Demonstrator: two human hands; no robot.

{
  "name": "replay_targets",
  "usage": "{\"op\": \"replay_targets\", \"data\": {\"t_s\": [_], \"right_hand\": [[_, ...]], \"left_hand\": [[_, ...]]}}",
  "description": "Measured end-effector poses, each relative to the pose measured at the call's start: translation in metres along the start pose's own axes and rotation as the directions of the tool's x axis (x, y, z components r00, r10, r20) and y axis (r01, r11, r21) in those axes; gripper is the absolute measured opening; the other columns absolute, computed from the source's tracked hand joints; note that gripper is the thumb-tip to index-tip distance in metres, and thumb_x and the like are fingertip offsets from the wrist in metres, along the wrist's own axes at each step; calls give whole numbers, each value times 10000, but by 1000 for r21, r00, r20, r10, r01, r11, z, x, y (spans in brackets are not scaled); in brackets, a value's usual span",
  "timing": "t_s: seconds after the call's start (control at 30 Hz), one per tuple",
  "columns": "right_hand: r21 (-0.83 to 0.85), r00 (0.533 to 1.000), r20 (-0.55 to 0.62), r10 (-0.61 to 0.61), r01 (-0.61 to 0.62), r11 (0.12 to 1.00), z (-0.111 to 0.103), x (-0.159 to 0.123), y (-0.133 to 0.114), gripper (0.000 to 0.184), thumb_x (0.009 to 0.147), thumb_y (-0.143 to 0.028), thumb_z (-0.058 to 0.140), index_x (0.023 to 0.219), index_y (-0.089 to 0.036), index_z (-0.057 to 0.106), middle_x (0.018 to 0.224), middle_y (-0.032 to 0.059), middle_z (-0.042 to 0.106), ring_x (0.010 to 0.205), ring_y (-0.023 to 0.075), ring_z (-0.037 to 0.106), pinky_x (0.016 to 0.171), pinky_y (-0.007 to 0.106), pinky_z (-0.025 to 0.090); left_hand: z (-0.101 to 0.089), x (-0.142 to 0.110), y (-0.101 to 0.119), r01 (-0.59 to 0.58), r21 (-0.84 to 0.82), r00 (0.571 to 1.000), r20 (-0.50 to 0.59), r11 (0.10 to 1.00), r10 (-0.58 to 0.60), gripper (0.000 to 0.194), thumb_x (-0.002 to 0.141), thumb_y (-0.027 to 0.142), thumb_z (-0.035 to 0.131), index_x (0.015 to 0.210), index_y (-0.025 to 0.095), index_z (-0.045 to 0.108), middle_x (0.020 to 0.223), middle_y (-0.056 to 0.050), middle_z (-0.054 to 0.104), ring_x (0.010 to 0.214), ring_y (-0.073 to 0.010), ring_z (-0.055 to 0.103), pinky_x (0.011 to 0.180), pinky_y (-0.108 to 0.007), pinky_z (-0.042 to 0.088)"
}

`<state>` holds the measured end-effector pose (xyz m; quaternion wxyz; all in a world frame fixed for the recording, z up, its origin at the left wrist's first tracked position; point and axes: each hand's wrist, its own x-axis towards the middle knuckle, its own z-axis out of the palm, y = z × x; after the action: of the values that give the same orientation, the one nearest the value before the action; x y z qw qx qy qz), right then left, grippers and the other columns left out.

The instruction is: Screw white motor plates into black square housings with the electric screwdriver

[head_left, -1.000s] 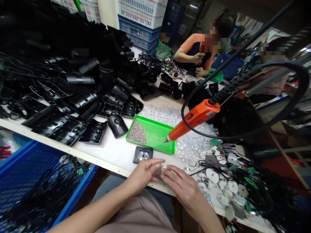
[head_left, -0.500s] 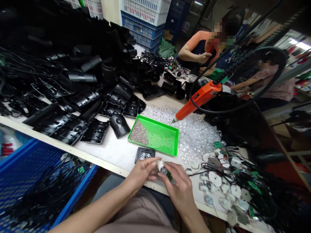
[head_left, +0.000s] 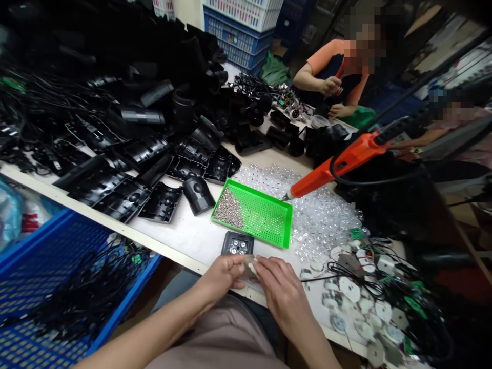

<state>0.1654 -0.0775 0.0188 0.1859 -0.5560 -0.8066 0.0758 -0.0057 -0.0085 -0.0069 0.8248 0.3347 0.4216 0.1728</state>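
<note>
small pale component (head_left: 249, 266) pinched by left hand (head_left: 223, 275) and right hand (head_left: 282, 287), held at six o'clock from green perforated tray (head_left: 265, 218), red lettering (head_left: 31, 223) at nine o'clock too blurred to be read

A small pale part (head_left: 249, 267), greyish with a whitish bit near its top, is held between the fingers of the left hand (head_left: 223, 274) and right hand (head_left: 279, 284), its full outline hidden.
</note>
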Motion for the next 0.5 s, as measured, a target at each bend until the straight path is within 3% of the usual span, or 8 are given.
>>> {"op": "replay_targets", "data": {"t_s": [0.17,0.33,0.5], "right_hand": [[-20,1000,-13,-13,12,1000,3,3,-4,365,920,-61,396,1203,-185,590,1231,106,653,1060,248,585,868,425,512],[-1,999,-41,-25,25,1000,4,4,-1,411,902,-45,419,1247,-206,576,1220,99,659,1037,239,597,861,425,526],[13,996,-83,-30,32,999,8,5,-9,290,906,-140,525,1182,-202,587,1215,106,662,1028,261,607,845,452,549]], "left_hand": [[-2,0,1,11,84,1000,-30,996,-8,564,749,473,693,1248,215,640,1032,-65,736,929,-228,684,695,-266,468],[-2,-5,7,-95,136,992,90,986,83,547,775,465,675,1260,217,630,986,-53,730,871,-190,663,706,-251,461],[-5,-5,5,-152,142,985,98,978,139,516,787,507,650,1176,171,685,836,-45,722,689,-154,608,628,-235,434]]}}
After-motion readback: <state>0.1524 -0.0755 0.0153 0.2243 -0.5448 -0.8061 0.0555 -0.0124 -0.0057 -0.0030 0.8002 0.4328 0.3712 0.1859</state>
